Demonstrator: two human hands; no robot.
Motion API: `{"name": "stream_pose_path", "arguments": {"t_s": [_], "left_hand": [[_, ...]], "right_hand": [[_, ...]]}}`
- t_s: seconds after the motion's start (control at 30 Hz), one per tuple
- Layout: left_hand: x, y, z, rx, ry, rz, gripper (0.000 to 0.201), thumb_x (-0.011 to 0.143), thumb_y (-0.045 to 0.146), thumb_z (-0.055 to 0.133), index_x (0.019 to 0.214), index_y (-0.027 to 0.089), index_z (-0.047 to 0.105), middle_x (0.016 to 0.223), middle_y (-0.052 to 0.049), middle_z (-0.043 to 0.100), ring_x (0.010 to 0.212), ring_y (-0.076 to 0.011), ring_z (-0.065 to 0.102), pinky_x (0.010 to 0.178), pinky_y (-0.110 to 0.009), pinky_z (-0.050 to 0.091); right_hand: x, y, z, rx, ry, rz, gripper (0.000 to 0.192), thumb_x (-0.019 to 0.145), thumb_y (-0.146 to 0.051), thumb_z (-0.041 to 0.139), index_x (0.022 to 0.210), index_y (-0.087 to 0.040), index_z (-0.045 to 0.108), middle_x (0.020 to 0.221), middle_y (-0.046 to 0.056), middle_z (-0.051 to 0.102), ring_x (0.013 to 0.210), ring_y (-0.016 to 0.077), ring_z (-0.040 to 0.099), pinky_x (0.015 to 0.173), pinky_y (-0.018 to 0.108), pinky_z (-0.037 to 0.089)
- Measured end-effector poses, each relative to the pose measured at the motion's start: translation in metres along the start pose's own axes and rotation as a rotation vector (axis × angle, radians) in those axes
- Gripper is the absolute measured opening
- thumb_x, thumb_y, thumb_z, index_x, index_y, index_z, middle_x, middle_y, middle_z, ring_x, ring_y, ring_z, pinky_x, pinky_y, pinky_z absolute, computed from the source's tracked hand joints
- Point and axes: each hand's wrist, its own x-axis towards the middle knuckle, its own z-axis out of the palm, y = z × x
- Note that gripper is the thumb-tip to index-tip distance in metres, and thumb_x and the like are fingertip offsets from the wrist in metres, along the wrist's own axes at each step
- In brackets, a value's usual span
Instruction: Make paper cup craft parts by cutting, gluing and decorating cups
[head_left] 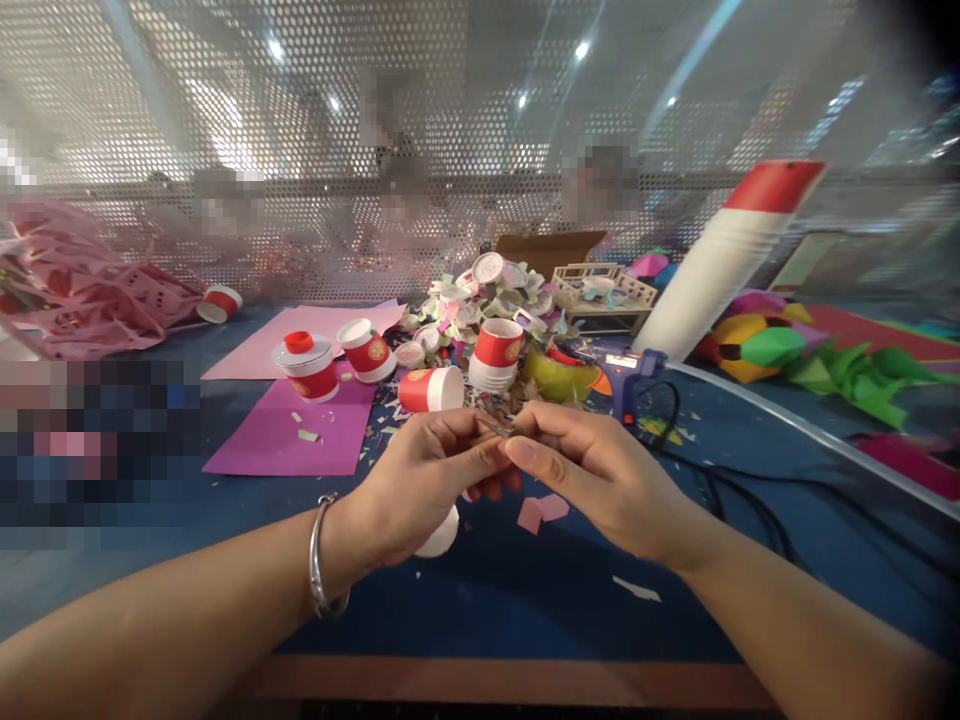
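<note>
My left hand (412, 485), with a silver bangle at the wrist, and my right hand (615, 475) meet over the near middle of the table. Both pinch with thumb and fingers. Between the fingertips shows a thin, dark sliver (495, 428); its kind is unclear and the fingers cover most of it. Below them lie small pink paper pieces (541, 511) and a white disc (439, 537), partly behind my left hand. Just beyond are a tipped red-and-white paper cup (420, 390) and an upright stack of such cups (496, 350).
A blue glue gun (626, 375) with a black cable lies right of centre. Tall stacked cups (727, 260) lean behind it. Purple paper (292, 440) and a lidded cup (311, 375) are left. Paper scraps (457, 310) pile up before a perforated screen (300, 130). A blurred person is at left.
</note>
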Motion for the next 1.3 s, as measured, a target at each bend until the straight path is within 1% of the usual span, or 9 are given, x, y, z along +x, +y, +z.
{"name": "stream_pose_path", "arguments": {"t_s": [0.1, 0.3, 0.5, 0.6, 0.77, 0.9, 1.07, 1.2, 1.3], "left_hand": [[-0.0007, 0.0005, 0.0019, 0.003, 0.028, 0.019, 0.036, 0.078, 0.044, 0.082, 0.080, 0.012, 0.066, 0.070, -0.001, 0.065, 0.062, -0.0089, 0.056, 0.058, -0.023, 0.039], [-0.0011, 0.0007, 0.0012, 0.046, 0.017, 0.040, 0.037, 0.080, 0.045, 0.082, 0.080, 0.011, 0.067, 0.067, 0.000, 0.063, 0.061, -0.0091, 0.054, 0.058, -0.023, 0.040], [-0.0017, 0.0014, 0.0013, 0.048, 0.005, 0.037, 0.024, 0.089, 0.033, 0.074, 0.080, 0.012, 0.065, 0.071, 0.000, 0.065, 0.063, -0.0080, 0.054, 0.060, -0.022, 0.040], [-0.0010, 0.0038, 0.0024, 0.048, 0.049, -0.030, 0.023, 0.088, 0.031, 0.074, 0.080, 0.012, 0.065, 0.074, -0.001, 0.066, 0.064, -0.0086, 0.055, 0.059, -0.022, 0.039], [0.0007, 0.0057, 0.0024, 0.077, 0.064, -0.057, 0.021, 0.086, 0.029, 0.075, 0.078, 0.012, 0.065, 0.071, -0.001, 0.064, 0.063, -0.0091, 0.054, 0.058, -0.022, 0.039], [0.0022, 0.0036, -0.0002, 0.076, 0.078, -0.020, 0.020, 0.085, 0.027, 0.075, 0.075, 0.013, 0.065, 0.068, 0.001, 0.061, 0.059, -0.0074, 0.049, 0.056, -0.022, 0.037], [0.0030, 0.0033, -0.0022, 0.107, 0.128, 0.032, 0.024, 0.086, 0.029, 0.075, 0.072, 0.012, 0.066, 0.066, 0.001, 0.058, 0.059, -0.0064, 0.046, 0.054, -0.020, 0.035], [0.0039, 0.0046, -0.0026, 0.052, 0.152, 0.010, 0.024, 0.093, 0.032, 0.065, 0.079, 0.012, 0.069, 0.069, -0.001, 0.062, 0.058, -0.0071, 0.048, 0.055, -0.021, 0.037], [0.0048, 0.0041, -0.0037, 0.004, 0.104, -0.037, 0.028, 0.096, 0.034, 0.057, 0.081, 0.013, 0.068, 0.073, -0.003, 0.063, 0.057, -0.0091, 0.051, 0.055, -0.023, 0.039]], "right_hand": [[-0.0001, -0.0005, 0.0001, 0.006, 0.014, 0.006, 0.037, 0.098, -0.053, 0.056, 0.082, -0.019, 0.058, 0.074, -0.001, 0.057, 0.064, 0.0115, 0.054, 0.054, 0.024, 0.041], [-0.0012, -0.0018, -0.0019, -0.148, 0.048, -0.081, 0.038, 0.100, -0.050, 0.054, 0.077, -0.019, 0.059, 0.068, -0.001, 0.053, 0.060, 0.0113, 0.047, 0.052, 0.026, 0.035], [0.0011, -0.0022, -0.0005, -0.005, 0.077, -0.100, 0.034, 0.099, -0.045, 0.058, 0.077, -0.019, 0.060, 0.063, -0.004, 0.051, 0.055, 0.0087, 0.042, 0.048, 0.025, 0.032], [0.0026, -0.0007, -0.0007, 0.080, 0.135, -0.079, 0.032, 0.098, -0.047, 0.060, 0.083, -0.019, 0.060, 0.057, -0.008, 0.041, 0.048, 0.0071, 0.032, 0.044, 0.025, 0.025], [0.0044, 0.0034, -0.0057, 0.083, 0.241, -0.029, 0.036, 0.096, -0.052, 0.060, 0.082, -0.019, 0.060, 0.059, -0.007, 0.038, 0.051, 0.0068, 0.029, 0.044, 0.026, 0.020], [0.0063, 0.0048, -0.0084, 0.086, 0.202, 0.016, 0.033, 0.095, -0.049, 0.063, 0.082, -0.019, 0.062, 0.058, -0.008, 0.035, 0.051, 0.0070, 0.027, 0.045, 0.026, 0.020], [0.0051, 0.0015, -0.0064, 0.082, 0.109, 0.044, 0.031, 0.093, -0.045, 0.068, 0.079, -0.018, 0.059, 0.063, -0.007, 0.039, 0.053, 0.0065, 0.033, 0.045, 0.024, 0.023], [0.0042, 0.0033, -0.0063, 0.102, 0.135, 0.048, 0.033, 0.095, -0.049, 0.065, 0.082, -0.018, 0.061, 0.059, -0.008, 0.034, 0.051, 0.0062, 0.027, 0.044, 0.024, 0.019], [0.0049, 0.0073, -0.0071, 0.136, 0.166, 0.046, 0.039, 0.096, -0.055, 0.060, 0.083, -0.018, 0.062, 0.060, -0.008, 0.031, 0.051, 0.0064, 0.024, 0.044, 0.025, 0.016]]}}
